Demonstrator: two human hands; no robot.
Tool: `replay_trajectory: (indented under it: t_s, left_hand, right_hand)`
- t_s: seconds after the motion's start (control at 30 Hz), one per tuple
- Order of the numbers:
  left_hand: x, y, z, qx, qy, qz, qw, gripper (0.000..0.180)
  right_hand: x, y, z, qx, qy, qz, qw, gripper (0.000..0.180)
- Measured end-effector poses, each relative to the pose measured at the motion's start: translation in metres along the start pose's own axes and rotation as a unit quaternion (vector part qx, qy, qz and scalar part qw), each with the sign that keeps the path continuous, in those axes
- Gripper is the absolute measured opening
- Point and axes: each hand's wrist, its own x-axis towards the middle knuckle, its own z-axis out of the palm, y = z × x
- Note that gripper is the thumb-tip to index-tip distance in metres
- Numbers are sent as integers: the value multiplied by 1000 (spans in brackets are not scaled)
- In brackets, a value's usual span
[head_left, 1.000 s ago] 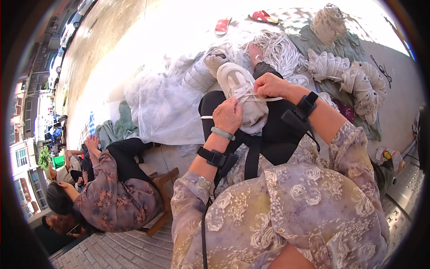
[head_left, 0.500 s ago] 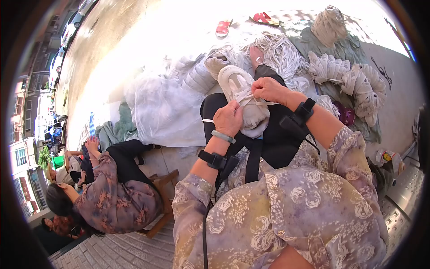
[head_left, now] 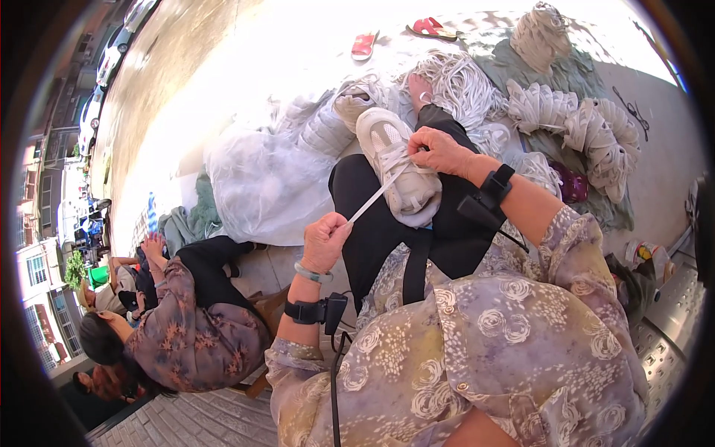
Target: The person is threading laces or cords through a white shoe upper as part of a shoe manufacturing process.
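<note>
Left hand pinching flat white lace, pulling it taut toward near-left. Right hand, fingers curled, pressing down on pale sneaker lying on lap. Advisable: keeping lace flat and untwisted, pulling steadily, bracing shoe against slipping.

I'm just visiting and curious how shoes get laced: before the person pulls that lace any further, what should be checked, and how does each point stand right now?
1. Lace held firmly: the left hand is closed on the white shoelace. Ok.
2. Shoe steadied: the right hand rests on the white sneaker, which lies on the lap. Ok.
3. Lace taut and free of snags: it runs straight from the left hand's grip to the shoe. Ok.
4. Lace through the right eyelet: hidden under the right hand's fingers. Cannot tell.
5. Room to pull: the seated person on the left is apart from the left hand. Ok.
</note>
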Motion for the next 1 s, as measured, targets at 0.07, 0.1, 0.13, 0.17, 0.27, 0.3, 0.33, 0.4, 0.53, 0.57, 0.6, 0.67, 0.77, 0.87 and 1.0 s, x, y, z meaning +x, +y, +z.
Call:
replay_trajectory:
  t_s: [0.07, 0.1, 0.13, 0.17, 0.27, 0.3, 0.33, 0.4, 0.53, 0.57, 0.6, 0.67, 0.77, 0.87, 1.0]
  left_hand:
    - [-13, -11, -7, -14, -7, -15, 1000, 10]
    - [-19, -15, -8, -28, -14, -29, 999, 10]
    - [-23, -16, -7, -28, -13, -29, 999, 10]
    - [-27, -16, -6, -50, -22, -37, 998, 9]
    - [-29, -11, -2, -78, -27, -46, 996, 9]
    - [-28, -9, -1, -84, -25, -48, 995, 9]
    - [-28, -8, 0, -83, -23, -47, 995, 9]
    - [-25, -7, 1, -85, -29, -44, 995, 9]
    - [-18, -6, 6, -25, -1, -17, 1000, 10]
    - [-16, -6, 6, -1, 5, -5, 1000, 10]
    - [-15, -7, 6, 23, 11, 7, 1000, 9]
    - [-13, -8, 7, 17, 11, 8, 1000, 9]
    - [-13, -15, 4, -4, 18, 0, 1000, 8]
    - [-12, -14, -2, -35, 24, -25, 999, 8]
    - [-7, -19, -7, -36, 43, -44, 997, 9]
  right_hand:
    - [2, 0, 0, 9, -47, 43, 998, 13]
    - [1, 0, 1, 10, -47, 44, 998, 13]
    - [1, 0, 1, -6, -44, 34, 998, 14]
    - [1, -1, 2, -21, -40, 24, 999, 15]
    - [-1, -1, 3, -5, -21, 8, 1000, 15]
    - [-1, 0, 2, -6, -20, 9, 1000, 15]
    - [-1, 2, 0, 52, -27, 42, 997, 15]
    - [-5, 6, -4, 110, -34, 75, 991, 15]
    - [-21, -11, -19, 21, -55, 38, 998, 16]
    - [-26, -19, -24, -61, -68, 14, 996, 18]
    - [-31, -23, -25, -108, -92, 22, 990, 21]
    - [-39, -17, -26, -135, -88, -4, 987, 20]
    - [-47, -11, -40, -151, -90, 2, 984, 18]
    - [-51, -3, -60, -110, -93, 53, 988, 17]
    - [-47, -3, -61, -92, -78, 56, 991, 18]
